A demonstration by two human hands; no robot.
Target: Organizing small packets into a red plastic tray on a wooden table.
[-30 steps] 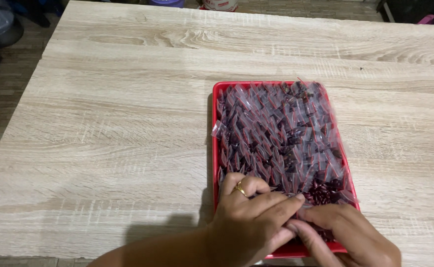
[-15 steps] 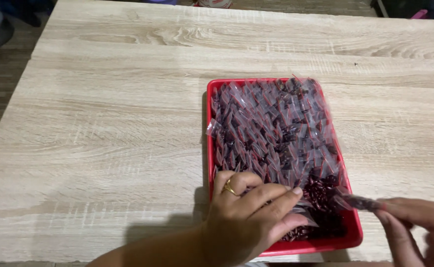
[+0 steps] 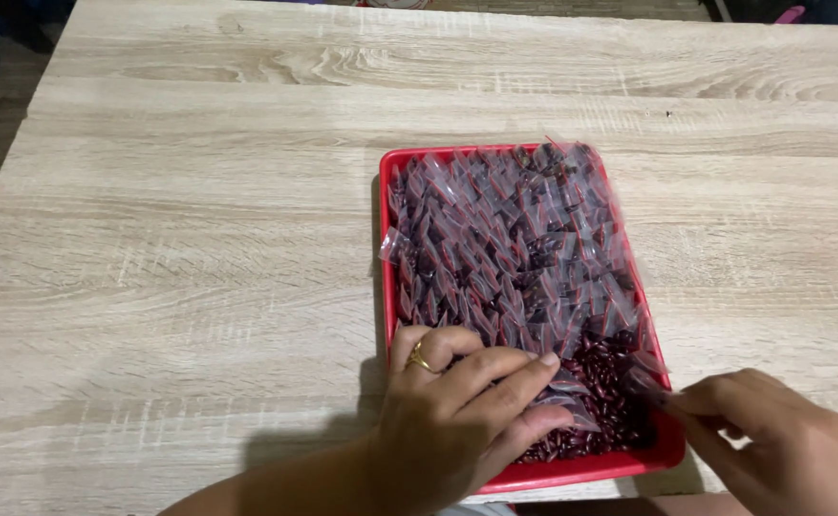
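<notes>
While the left hand (image 3: 457,420) rests flat on small clear packets (image 3: 510,244) in a red tray (image 3: 387,277) at lower centre, the right hand (image 3: 773,435) pinches one packet (image 3: 650,382) at the tray's edge; loose dark beans (image 3: 605,382) could spill onto the wooden surface (image 3: 180,248).

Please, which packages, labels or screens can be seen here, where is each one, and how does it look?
Small clear plastic packets with dark red filling: many, overlapping in rows, covering most of the red rectangular plastic tray.
One small clear packet: at the tray's near right corner, pinched by the right hand.
Loose dark red beans: unpacked heap at the tray's near end, beside the left hand.
No labels, signs or screens visible.
</notes>
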